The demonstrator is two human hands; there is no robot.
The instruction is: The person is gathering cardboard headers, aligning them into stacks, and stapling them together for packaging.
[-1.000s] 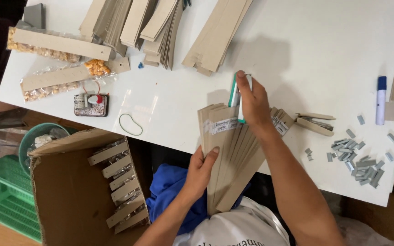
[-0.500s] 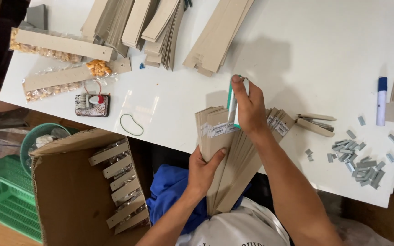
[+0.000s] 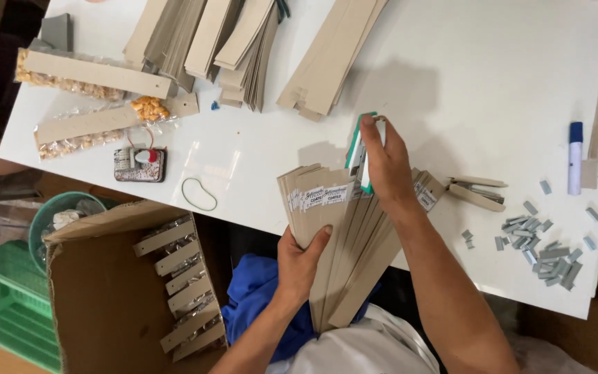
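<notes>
- Left hand (image 3: 302, 260) is closed on the lower part of a fanned stack of cardboard strips (image 3: 344, 235), thumb across the front strip, holding the fan against the near edge of the white table (image 3: 493, 83).
- Right hand (image 3: 385, 166) is clamped around a small green-and-white label tool (image 3: 358, 152), pressed at the top end of the fan, just above the left hand's grip.
- Several strip tops to the left of the tool carry small white labels (image 3: 323, 196); judged step in hand: labelling the strip ends one after another.
- Judged next requirement: the fan must be held steady and the tool shifted sideways to an unlabelled strip end.
- Left of the grip and below the table edge, an open cardboard box (image 3: 98, 305) contains carded clear bags (image 3: 185, 280) lying in a row.
- Beyond the box, a green bowl (image 3: 53, 215) holds something pale; contents cannot be made out.
- Right of the grip lie a stapler (image 3: 479, 192) and loose staple bars (image 3: 541, 242), then a blue marker (image 3: 575, 158).
- Far from the grip, heaps of blank strips (image 3: 237, 41) lie across the table top.
</notes>
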